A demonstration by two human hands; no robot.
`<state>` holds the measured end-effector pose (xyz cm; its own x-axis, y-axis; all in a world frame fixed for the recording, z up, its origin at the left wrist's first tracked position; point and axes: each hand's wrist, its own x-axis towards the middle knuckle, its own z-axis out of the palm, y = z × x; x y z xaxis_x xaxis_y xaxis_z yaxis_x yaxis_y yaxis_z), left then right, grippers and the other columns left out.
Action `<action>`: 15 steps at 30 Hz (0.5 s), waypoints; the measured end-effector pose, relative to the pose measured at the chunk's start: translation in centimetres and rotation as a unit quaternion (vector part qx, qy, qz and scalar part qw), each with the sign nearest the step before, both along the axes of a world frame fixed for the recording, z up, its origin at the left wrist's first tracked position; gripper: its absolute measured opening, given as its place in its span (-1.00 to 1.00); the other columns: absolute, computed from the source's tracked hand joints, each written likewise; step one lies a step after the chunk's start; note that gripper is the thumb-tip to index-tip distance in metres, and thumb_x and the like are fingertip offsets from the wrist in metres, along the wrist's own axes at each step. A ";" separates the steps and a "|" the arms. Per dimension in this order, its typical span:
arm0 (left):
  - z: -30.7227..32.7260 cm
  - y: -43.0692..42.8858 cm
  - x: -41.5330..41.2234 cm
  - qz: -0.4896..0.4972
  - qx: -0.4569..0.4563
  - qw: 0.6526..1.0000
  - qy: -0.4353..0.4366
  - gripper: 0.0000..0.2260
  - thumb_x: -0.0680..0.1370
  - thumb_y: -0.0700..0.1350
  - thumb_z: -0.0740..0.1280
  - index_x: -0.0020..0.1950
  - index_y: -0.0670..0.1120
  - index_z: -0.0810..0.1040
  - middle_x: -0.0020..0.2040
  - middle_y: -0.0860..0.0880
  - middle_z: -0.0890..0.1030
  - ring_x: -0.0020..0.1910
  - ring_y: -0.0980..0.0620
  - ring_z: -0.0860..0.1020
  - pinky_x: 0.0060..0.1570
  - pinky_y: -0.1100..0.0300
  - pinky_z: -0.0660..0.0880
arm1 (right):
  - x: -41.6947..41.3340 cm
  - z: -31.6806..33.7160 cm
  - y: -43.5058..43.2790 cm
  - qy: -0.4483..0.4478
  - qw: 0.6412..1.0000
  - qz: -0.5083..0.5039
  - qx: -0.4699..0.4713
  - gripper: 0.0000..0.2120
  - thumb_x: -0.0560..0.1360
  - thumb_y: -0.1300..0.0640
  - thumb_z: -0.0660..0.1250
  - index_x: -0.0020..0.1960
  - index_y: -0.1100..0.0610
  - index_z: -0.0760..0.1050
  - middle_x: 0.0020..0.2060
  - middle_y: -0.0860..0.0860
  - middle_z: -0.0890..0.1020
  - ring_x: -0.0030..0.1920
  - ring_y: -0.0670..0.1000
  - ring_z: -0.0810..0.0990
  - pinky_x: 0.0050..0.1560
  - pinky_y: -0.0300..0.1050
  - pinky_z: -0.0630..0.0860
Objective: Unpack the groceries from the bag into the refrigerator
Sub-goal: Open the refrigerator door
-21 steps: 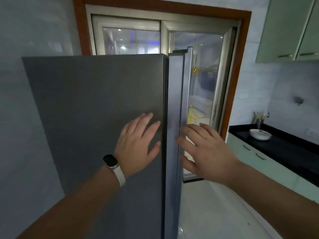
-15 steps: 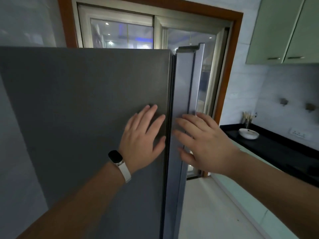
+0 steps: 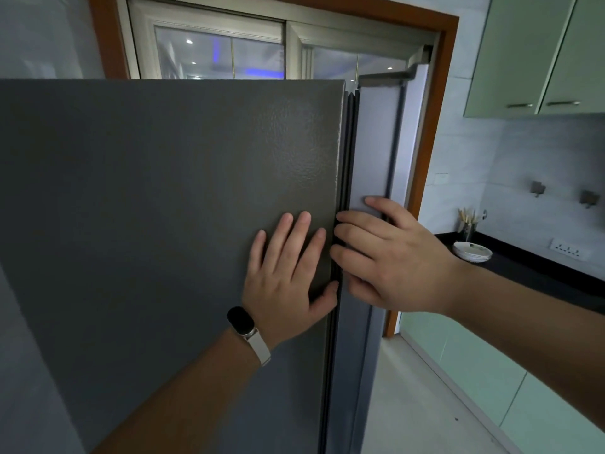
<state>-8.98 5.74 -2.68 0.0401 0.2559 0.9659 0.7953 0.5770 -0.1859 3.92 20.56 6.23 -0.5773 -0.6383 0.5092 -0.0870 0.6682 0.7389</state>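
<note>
A tall grey refrigerator fills the left and middle of the head view. Its left door point(image 3: 170, 208) faces me, and my left hand point(image 3: 288, 276) lies flat on it near its right edge, fingers spread, a white band with a black watch on the wrist. The right door point(image 3: 373, 152) stands slightly ajar and is seen almost edge-on. My right hand point(image 3: 389, 257) rests flat against that door's edge, fingers reaching to the dark seal between the doors. Neither hand holds anything. The refrigerator's inside, the bag and the groceries are out of sight.
A glass sliding door in a brown frame point(image 3: 432, 152) stands behind the refrigerator. To the right runs a black counter point(image 3: 540, 273) with stacked white plates point(image 3: 473, 252) and a utensil holder point(image 3: 468, 224). Green cabinets hang above and sit below. Pale floor point(image 3: 425, 404) lies at lower right.
I have come closer to the refrigerator. The right door has swung further toward shut, and my right hand now presses on its edge beside my left hand.
</note>
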 end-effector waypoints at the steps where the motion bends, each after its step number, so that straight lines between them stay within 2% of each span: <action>1: -0.1 0.1 -0.1 0.001 0.004 1.000 0.004 -0.36 0.44 0.13 0.37 0.45 -0.11 0.38 0.51 -0.14 0.29 0.51 -0.14 0.27 0.45 -0.15 0.18 | -0.1 0.0 0.1 0.007 1.000 0.006 0.002 -0.76 0.53 0.07 0.25 0.08 0.15 0.59 0.06 0.14 0.63 0.26 0.17 0.55 0.40 0.19 0.30; 7: -0.3 0.4 -0.2 0.006 0.019 1.000 0.015 -0.34 0.41 0.15 0.36 0.45 -0.10 0.37 0.51 -0.13 0.30 0.52 -0.12 0.26 0.44 -0.16 0.19 | -1.1 -0.5 0.4 0.041 0.998 0.043 -0.007 -0.81 0.52 0.08 0.24 -0.09 0.14 0.58 0.00 0.10 0.65 0.19 0.13 0.59 0.36 0.12 0.32; 15: -0.4 0.7 -0.2 0.023 0.026 0.999 0.013 -0.36 0.43 0.16 0.31 0.45 -0.09 0.35 0.50 -0.13 0.30 0.56 -0.07 0.19 0.45 -0.14 0.16 | -1.0 -0.2 1.2 0.015 0.999 0.048 0.003 -0.78 0.56 0.13 0.16 -0.02 0.15 0.57 0.05 0.09 0.63 0.22 0.12 0.57 0.39 0.08 0.28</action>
